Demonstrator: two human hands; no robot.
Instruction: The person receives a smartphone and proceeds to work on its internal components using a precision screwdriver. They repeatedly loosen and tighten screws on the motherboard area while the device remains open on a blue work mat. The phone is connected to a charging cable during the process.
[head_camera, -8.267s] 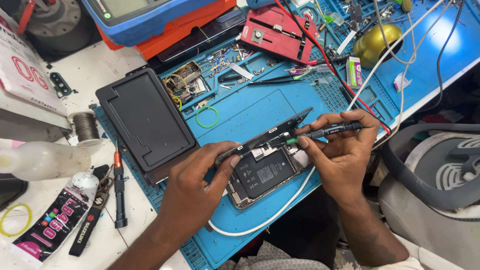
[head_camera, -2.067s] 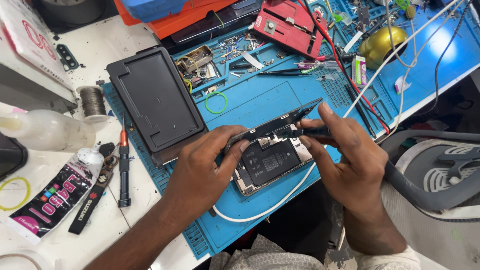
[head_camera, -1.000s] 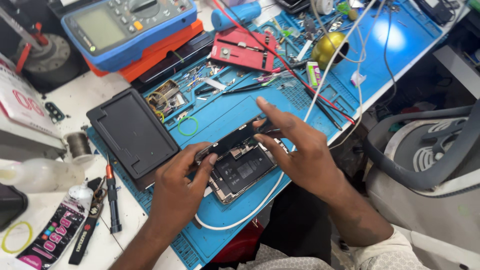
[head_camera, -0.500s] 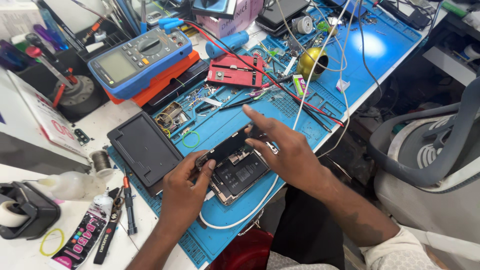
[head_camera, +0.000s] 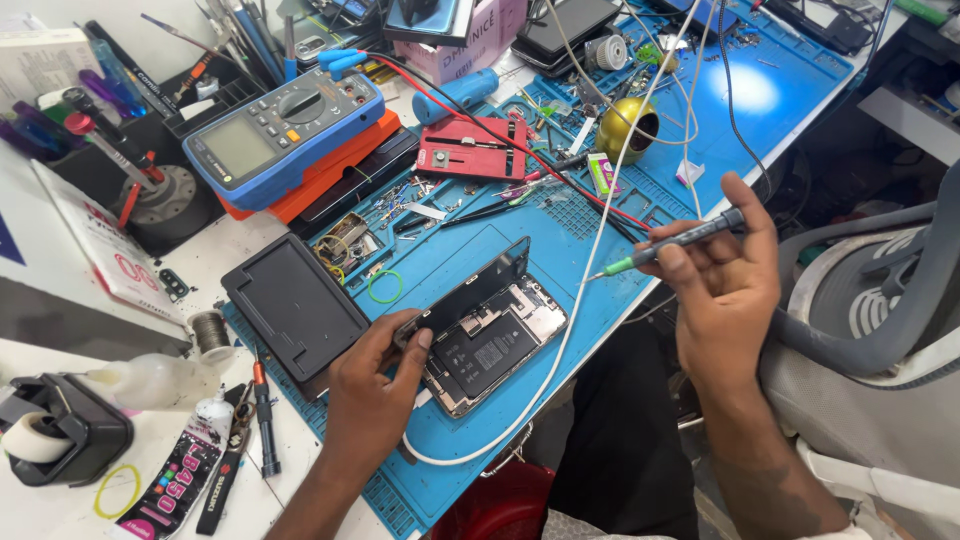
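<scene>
An opened smartphone (head_camera: 492, 347) lies on the blue work mat (head_camera: 560, 240), its screen panel (head_camera: 470, 290) tilted up along the far side. My left hand (head_camera: 375, 385) rests at the phone's left end, fingers holding the raised screen's corner. My right hand (head_camera: 722, 280) is lifted off to the right, past the mat's edge, gripping a slim dark screwdriver (head_camera: 672, 242) with a green tip that points left toward the phone. A white cable (head_camera: 580, 300) runs across the mat beside the phone.
A black rectangular tray (head_camera: 295, 310) sits left of the phone. Behind are a blue multimeter (head_camera: 280, 135) on an orange case, a red fixture (head_camera: 472, 157), a brass-coloured ball (head_camera: 628, 125), tweezers and small parts. A tape dispenser (head_camera: 50, 435) and small screwdriver (head_camera: 262, 415) lie at left. A chair (head_camera: 880, 330) stands right.
My right hand has lifted away from the phone to the right with the screwdriver. The left hand stays on the phone's raised screen. The view has widened.
</scene>
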